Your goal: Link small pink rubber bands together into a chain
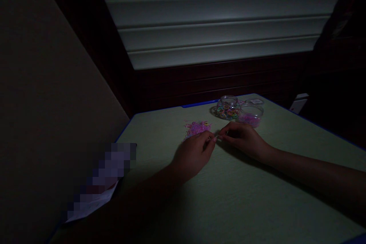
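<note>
A thin pale strand (216,136) lies between the fingertips of both hands, above the middle of the bench (243,198). The left hand (190,156) pinches its left end between thumb and forefinger; the grip of the right hand (247,139) appears closed on the right end. Lighting is dim, and the strand's exact form cannot be made out.

A loose pile (197,127) of pinkish, thread-like pieces lies just beyond the left hand. A clear jar (228,108) of coloured rings stands at the far side; a clear tub (251,116) holding pink pieces stands to its right, just beyond the right hand.

Assessment: the strand is probably very light, soft and possibly stretchy, easily dropped and liable to snap if overpulled. Hold is best taken at its two ends, with fingertips only.
</note>
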A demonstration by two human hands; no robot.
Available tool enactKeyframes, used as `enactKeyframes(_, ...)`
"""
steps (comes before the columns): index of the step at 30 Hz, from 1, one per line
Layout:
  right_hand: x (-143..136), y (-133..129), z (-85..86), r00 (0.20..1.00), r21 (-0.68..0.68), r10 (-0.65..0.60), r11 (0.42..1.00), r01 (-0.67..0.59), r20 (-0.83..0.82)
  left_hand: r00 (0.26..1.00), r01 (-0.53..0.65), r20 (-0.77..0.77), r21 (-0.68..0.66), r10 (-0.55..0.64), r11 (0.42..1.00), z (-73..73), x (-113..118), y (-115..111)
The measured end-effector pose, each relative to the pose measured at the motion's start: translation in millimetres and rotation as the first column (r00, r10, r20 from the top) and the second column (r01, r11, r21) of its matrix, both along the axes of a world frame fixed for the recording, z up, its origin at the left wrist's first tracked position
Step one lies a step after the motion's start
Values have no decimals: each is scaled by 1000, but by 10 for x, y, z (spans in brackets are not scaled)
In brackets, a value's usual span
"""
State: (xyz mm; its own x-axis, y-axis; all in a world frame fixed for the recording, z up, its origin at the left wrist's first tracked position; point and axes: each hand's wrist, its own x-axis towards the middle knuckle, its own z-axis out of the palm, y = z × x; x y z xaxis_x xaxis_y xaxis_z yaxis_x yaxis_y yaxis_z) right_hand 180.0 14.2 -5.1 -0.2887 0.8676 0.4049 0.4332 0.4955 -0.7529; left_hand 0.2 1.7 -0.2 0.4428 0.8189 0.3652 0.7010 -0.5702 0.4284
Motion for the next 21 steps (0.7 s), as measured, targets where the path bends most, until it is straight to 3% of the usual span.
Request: enactKeyframes(21,-6,-21,23,999,-27,38,999,-37,34,998,-9,-59,51,12,999,-70,-24,54)
